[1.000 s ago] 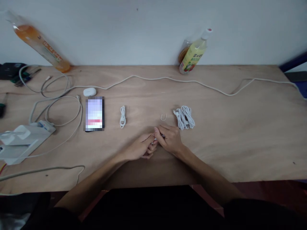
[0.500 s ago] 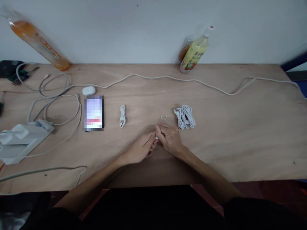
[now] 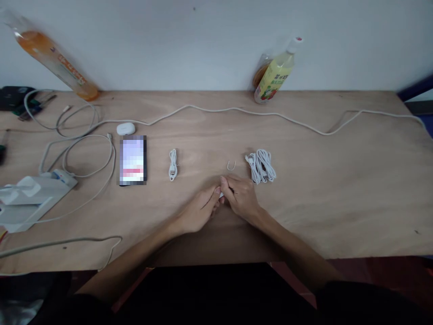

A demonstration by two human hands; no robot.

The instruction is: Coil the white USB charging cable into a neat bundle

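My left hand and my right hand meet at the middle of the wooden table, fingers pinched together on a small white item that is mostly hidden between them. Just beyond my right hand lies a small bent twist tie. To its right rests a loose bundle of white cable. A small tied white cable lies to the left, next to a phone with a lit screen.
A long white cord snakes across the table's back. A yellow drink bottle and an orange bottle lean on the wall. An earbud case, looped cables and a white power strip sit at the left.
My hands have shifted slightly away from me and stay pinched together; the rest of the table is unchanged.
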